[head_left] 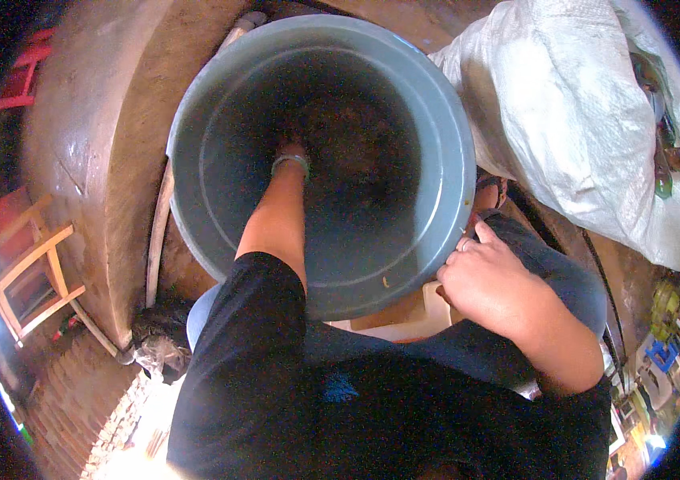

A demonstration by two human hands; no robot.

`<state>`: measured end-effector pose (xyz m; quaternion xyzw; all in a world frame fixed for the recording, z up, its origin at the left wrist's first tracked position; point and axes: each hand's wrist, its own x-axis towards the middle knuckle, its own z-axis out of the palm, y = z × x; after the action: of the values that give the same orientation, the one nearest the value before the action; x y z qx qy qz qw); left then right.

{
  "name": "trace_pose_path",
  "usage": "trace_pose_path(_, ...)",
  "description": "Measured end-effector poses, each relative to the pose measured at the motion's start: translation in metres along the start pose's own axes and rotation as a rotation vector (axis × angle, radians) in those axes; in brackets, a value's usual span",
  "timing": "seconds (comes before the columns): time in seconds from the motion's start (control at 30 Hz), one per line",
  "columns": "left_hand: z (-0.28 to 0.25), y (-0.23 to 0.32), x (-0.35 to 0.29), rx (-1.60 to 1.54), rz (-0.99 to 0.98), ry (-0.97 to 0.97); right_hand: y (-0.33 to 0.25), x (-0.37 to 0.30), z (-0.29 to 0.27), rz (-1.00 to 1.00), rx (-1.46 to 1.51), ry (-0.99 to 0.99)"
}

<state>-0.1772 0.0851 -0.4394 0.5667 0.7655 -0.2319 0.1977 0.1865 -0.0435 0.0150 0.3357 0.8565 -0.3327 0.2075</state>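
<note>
A large round grey-blue plastic tub (444,152) stands in front of me, between my legs. My left arm reaches down into it, with a band around the wrist. At the tub's dark bottom, my left hand (294,149) is mostly lost in shadow, and its fingers cannot be made out. Dark brownish matter (356,140) lies down there, too dim to name. My right hand (478,268), wearing a ring, is at the tub's near right rim, its fingers bent against the edge as if gripping it; some fingertips are hidden.
To the right of the tub leans a big white woven sack (564,120), with bottles (664,160) showing at its side. A pale plastic piece (434,308) sits under the near rim. On the left are a curved brown wall (92,120) and a wooden chair frame (36,272).
</note>
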Motion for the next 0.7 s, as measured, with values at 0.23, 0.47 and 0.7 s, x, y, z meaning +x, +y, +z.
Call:
trace_pose_path(0.23, -0.001, 0.019, -0.033, -0.019, 0.376, -0.195, -0.001, 0.002, 0.004, 0.032, 0.015, 0.057)
trace_pose_path(0.47, -0.103, 0.111, -0.110, -1.623, 0.035, -0.789, 0.005, 0.000, -0.001, 0.103, 0.038, -0.021)
trace_pose_path(0.7, -0.049, 0.055, -0.042, -0.362, 0.246, 0.063, -0.002, 0.002, -0.001, 0.066, 0.026, 0.019)
